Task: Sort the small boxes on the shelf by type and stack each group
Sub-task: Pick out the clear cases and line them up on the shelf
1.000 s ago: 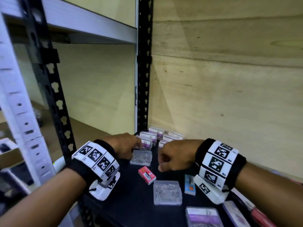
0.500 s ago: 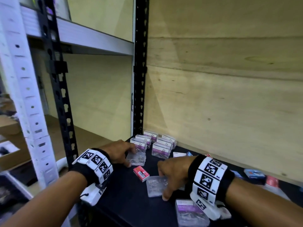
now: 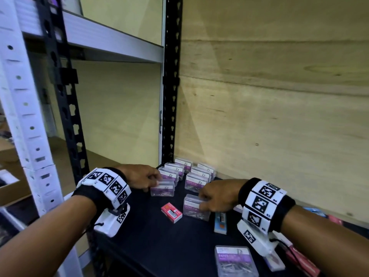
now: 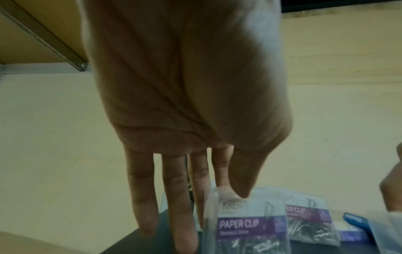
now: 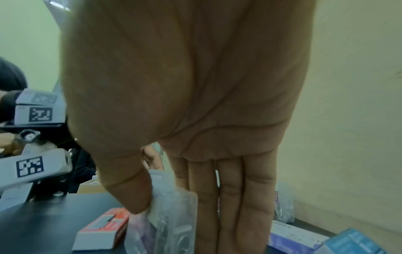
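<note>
The right hand (image 5: 185,103) pinches a clear clip box (image 5: 172,223) — thumb (image 5: 130,194) in front, fingers (image 5: 239,206) behind. A red box (image 5: 102,228) lies just left on the dark shelf (image 5: 43,223) — blue boxes (image 5: 348,240) sit right.

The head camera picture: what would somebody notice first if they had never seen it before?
Probably the two hands in the middle, each wearing a wristband of black-and-white squares and each pinching a clear paper clip box: the left hand holds one box, the right hand another. Behind them, more clear boxes stand in rows in the black shelf's back corner, and a small red box lies between the hands.
</note>
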`<state>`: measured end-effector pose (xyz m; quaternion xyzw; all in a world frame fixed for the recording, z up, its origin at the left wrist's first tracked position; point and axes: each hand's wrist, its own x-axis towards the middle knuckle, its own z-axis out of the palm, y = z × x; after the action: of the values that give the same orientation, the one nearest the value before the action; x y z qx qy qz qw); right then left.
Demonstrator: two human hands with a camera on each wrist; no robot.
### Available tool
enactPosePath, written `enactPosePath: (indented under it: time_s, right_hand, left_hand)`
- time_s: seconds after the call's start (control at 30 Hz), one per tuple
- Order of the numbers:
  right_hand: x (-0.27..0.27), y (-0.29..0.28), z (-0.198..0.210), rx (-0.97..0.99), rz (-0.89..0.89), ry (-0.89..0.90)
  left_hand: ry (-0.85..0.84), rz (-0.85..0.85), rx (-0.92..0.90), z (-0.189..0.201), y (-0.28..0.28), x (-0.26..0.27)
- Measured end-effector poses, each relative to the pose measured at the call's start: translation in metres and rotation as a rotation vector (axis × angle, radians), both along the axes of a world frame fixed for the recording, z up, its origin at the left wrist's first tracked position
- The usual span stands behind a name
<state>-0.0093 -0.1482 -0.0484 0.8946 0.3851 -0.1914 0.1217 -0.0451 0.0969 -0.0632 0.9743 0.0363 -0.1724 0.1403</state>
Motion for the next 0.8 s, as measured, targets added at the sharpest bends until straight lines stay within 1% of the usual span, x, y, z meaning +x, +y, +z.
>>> enactPosePath:
  time_s: [0.07,0.17,0.37,0.53,0.8]
  right_hand:
    - [0.004,0.001,0.001,0.007,-0.010,-0.022]
    - [0.011,0.004,-0.002,0.046,-0.008,-0.067]
    - [0.022,0.015,-0.012,0.088,-0.022,-0.153]
    - [0.027,0.022,-0.012,0.085,-0.034,-0.226]
    - [0.028,0.028,-0.014,0.092,-0.059,-0.271]
  left_hand:
    - [-0.037,-0.006,-0.009,-0.002,0.001,0.004]
    - [-0.047,-0.034,-0.008,-0.004,0.003,0.008]
    - [-0.113,-0.115,0.077,-0.005,0.008,0.013]
    - [-0.161,-0.120,0.130,-0.005,0.009,0.019]
    - [-0.234,-0.125,0.135,-0.010,0.010,0.022]
